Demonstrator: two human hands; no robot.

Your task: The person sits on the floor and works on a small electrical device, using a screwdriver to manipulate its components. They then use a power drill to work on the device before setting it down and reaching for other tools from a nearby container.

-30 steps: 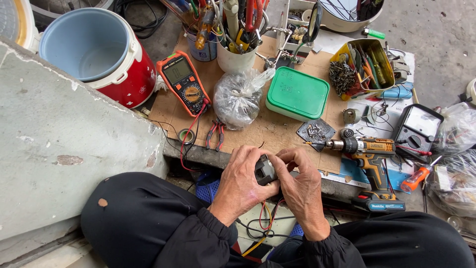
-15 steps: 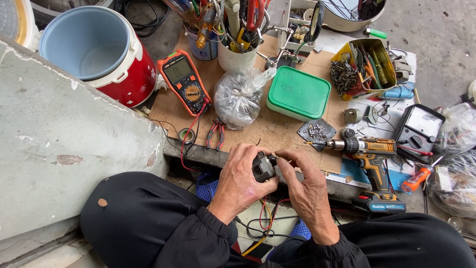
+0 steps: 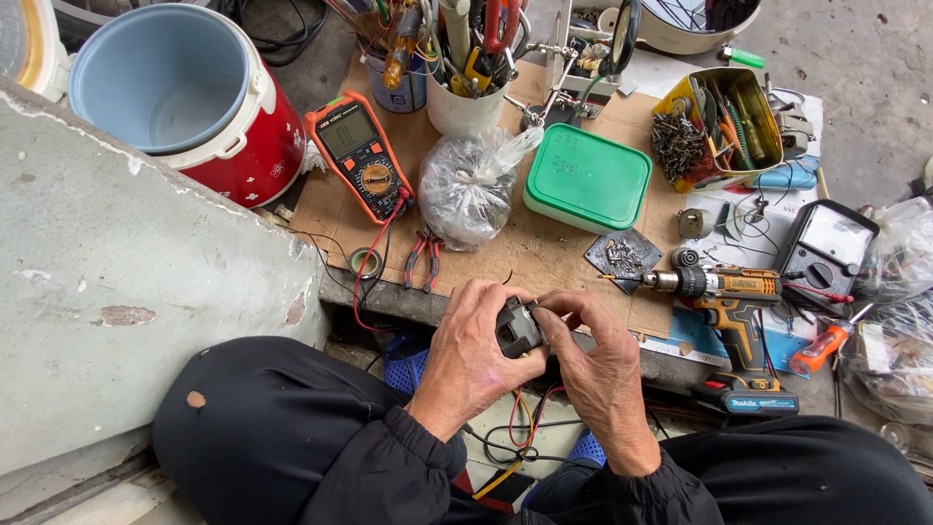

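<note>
Head view, looking down: a small dark grey motor-like part (image 3: 518,327) with red, yellow and black wires (image 3: 525,428) hanging beneath it is held above the lap, just off the near edge of a brown cardboard-covered low bench (image 3: 544,253). The left hand (image 3: 471,365) is wrapped around the part from below; the right hand (image 3: 603,374) is pinched narrowly at its top, fingertips (image 3: 544,309) touching it. A close fitting or adjusting step appears to be in hand; steady grip and fine fingertip control seem called for. On the bench an orange multimeter (image 3: 362,156) lies toward the far left edge, and a yellow cordless drill (image 3: 724,301) lies at the near right corner.
</note>
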